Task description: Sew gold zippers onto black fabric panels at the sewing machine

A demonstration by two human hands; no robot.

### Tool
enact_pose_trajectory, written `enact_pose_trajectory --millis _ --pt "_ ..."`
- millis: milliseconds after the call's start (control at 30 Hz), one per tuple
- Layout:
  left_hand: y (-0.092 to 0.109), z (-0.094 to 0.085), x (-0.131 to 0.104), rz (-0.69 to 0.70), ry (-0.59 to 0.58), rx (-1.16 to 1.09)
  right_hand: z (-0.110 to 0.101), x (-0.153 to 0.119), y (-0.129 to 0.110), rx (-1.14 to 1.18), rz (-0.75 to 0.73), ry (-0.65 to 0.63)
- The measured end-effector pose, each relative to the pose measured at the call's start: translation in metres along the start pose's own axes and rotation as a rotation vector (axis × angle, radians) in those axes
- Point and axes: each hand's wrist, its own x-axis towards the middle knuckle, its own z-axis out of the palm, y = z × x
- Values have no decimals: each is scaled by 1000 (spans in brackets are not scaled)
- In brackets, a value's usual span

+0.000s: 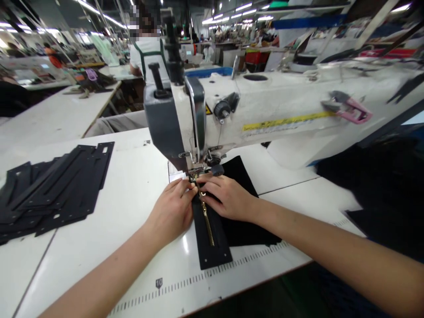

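A dark strip (215,240) with a gold zipper (208,223) along its middle lies under the needle area of a white sewing machine (265,110). My left hand (174,210) presses its fingers together at the strip's left edge, close to the presser foot (195,174). On the other side, my right hand (227,194) rests on the strip beside the zipper's upper end, its fingers somewhat apart. Black fabric (245,225) spreads beneath and to the right of the strip, partly under my right wrist.
Dark punched pieces (66,185) lie in a loose pile on the table's left. Pink-handled snips (354,110) are on the machine arm. More dark fabric (391,176) is at the right. A person (149,57) in a white top is beyond the machine.
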Motion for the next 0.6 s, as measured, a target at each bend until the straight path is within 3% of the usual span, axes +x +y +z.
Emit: enact_pose_trajectory --millis 167,333,600 --pt "9 1 -11 -9 46 63 -4 -12 -27 -12 210 66" --pt "13 0 -20 70 67 64 6 -22 -44 -197 150 -29" --pt "5 3 -15 93 69 22 5 -16 -40 -256 161 -104"
